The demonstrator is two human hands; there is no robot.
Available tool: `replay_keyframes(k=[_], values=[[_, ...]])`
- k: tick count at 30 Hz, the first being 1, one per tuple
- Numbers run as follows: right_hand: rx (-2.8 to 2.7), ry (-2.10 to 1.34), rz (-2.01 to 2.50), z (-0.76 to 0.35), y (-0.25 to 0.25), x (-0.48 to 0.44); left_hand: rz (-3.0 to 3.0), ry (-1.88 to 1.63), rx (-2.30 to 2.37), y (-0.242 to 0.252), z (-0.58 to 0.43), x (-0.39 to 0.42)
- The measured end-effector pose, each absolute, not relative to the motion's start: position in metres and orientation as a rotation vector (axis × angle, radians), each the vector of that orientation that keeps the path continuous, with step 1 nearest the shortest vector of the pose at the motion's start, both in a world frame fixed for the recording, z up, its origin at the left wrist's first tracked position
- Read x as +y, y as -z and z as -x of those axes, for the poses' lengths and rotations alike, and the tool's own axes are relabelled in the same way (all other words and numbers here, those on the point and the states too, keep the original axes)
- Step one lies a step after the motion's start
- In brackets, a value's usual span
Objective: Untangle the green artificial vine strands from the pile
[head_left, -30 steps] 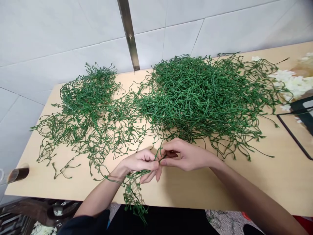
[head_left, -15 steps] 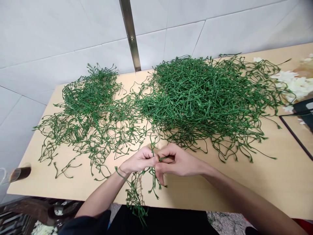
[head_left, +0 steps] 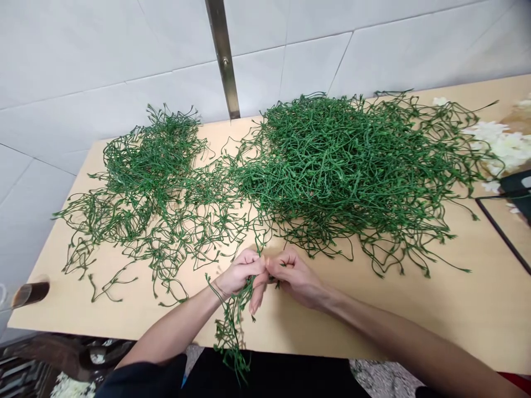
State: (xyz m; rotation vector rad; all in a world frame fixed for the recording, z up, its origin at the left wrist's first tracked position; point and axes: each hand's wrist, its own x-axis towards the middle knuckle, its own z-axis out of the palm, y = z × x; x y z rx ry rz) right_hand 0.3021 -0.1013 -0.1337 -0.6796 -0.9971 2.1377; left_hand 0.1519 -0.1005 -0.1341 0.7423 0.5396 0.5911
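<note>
Near the table's front edge my two hands meet, fingertips touching. My left hand (head_left: 244, 272) is closed around several green plastic flower stems (head_left: 231, 326), whose ends dangle below the wrist and over the table edge. Thumb and index finger of my right hand (head_left: 292, 276) pinch at the same stems beside the left fingertips; a bit of green shows between its fingers, and its other fingers point down. Just behind the hands lie a large heap of green stems (head_left: 344, 160) and, to the left, a smaller heap (head_left: 153, 155) with loose stems spread in front.
A glass with dark liquid (head_left: 31, 294) stands at the table's left edge. White artificial flowers (head_left: 508, 143) and a black object (head_left: 516, 185) with a thin dark bar (head_left: 504, 235) lie at the right. A tiled wall (head_left: 290, 66) with a metal strip (head_left: 224, 61) rises behind the table.
My right hand has turned, its lower fingers now reaching under the left fingertips, and the hands have come closer together. The stems hanging between them have shifted left.
</note>
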Motion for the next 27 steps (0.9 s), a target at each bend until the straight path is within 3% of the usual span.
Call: replay_keyframes(k=[6,12,14,17,21,24,27], values=[[-1.050,-2.067,0.522,-0.301,0.138,-0.106,-0.762,-0.458,0.444,0.142,-0.144,-0.098],[-1.246,-1.705,0.227,-0.336,0.092,-0.071,-0.870,-0.621,0.411,0.123,-0.146,-0.096],[-1.609,-1.549,0.510,-0.354,0.072,-0.056,-0.850,-0.679,0.489,0.118,-0.150,-0.095],[-2.011,-1.021,1.063,-0.374,0.050,-0.032,-0.762,-0.713,0.596,0.116,-0.154,-0.091],[-1.999,-0.323,1.192,-0.381,0.041,-0.001,-0.716,-0.756,0.601,0.118,-0.155,-0.085],[-1.919,-0.159,1.229,-0.381,0.039,0.009,-0.759,-0.778,0.629,0.119,-0.153,-0.085],[-1.950,-0.264,1.189,-0.377,0.036,-0.001,-0.836,-0.782,0.701,0.120,-0.150,-0.086]])
